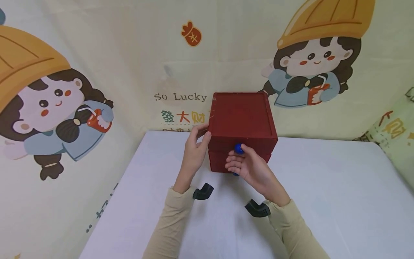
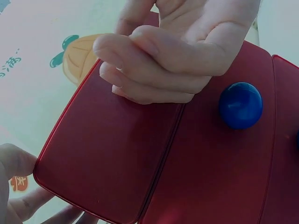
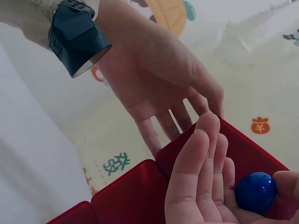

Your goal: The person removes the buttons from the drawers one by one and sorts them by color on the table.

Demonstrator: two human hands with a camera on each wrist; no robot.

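A red box (image 1: 240, 115) with drawer-like tiers and blue knobs on its front stands on the white table. My right hand (image 1: 253, 171) is at the upper blue knob (image 1: 239, 148), its thumb against one side and the index finger beside the other. That knob (image 3: 256, 192) shows between thumb and fingers in the right wrist view. The other fingers extend side by side in front of the box. My left hand (image 1: 195, 149) touches the box's left side with fingers and thumb fairly straight. Below, another blue knob (image 2: 240, 105) is free of both hands.
The white tabletop (image 1: 323, 187) extends around the box. Behind it hangs a cream cloth (image 1: 136, 64) printed with cartoon figures and lettering. Black wrist mounts (image 1: 203, 191) stick out from both beige sleeves.
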